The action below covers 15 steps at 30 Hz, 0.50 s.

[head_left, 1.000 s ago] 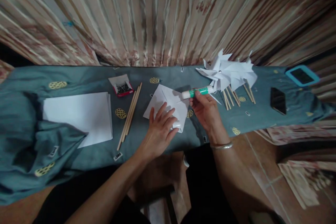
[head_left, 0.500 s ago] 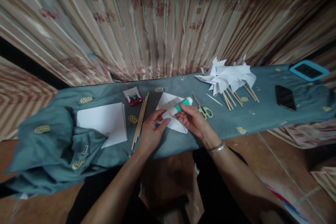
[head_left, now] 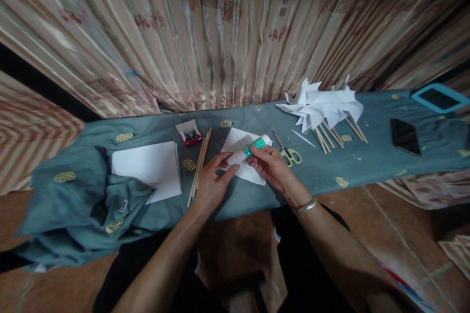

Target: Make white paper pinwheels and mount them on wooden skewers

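at frame centre, the left hand (head_left: 213,180) had left the paper (head_left: 251,173) unpinned and joined the right hand (head_left: 273,168), both grips narrow around the glue stick (head_left: 247,151).

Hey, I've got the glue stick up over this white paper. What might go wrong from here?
The glue stick in your right hand is right above the paper, so a slip might mark or crease it. The scissors lie close beyond that hand and could get knocked. The red box sits open, so a bump might spill its small dark pieces.
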Available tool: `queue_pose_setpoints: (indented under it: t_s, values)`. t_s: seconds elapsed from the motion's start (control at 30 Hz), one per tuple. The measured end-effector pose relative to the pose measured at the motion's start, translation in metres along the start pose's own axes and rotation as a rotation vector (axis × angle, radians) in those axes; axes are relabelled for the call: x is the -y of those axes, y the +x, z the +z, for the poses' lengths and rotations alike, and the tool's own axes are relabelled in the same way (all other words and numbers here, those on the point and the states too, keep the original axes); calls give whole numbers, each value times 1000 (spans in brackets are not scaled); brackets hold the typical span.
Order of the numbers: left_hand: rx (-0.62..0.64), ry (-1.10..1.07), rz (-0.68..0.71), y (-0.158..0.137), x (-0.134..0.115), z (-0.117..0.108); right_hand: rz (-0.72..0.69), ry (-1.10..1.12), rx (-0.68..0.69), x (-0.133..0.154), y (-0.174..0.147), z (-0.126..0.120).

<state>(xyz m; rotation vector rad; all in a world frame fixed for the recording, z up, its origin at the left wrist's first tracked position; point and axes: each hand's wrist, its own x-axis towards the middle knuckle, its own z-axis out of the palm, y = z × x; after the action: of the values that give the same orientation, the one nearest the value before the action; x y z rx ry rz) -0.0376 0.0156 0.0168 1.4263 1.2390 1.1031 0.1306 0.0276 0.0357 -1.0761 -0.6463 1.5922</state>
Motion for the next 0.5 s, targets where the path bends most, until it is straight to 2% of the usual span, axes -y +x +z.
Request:
queue_pose_setpoints:
  t_s: [0.2, 0.5]
  values:
    - [-7, 143, 76, 0, 0, -5, -115, -139, -13, -2, -4, 4]
    - [-71, 116, 26, -28, 1, -14, -33, -181, 81, -24, -11, 27]
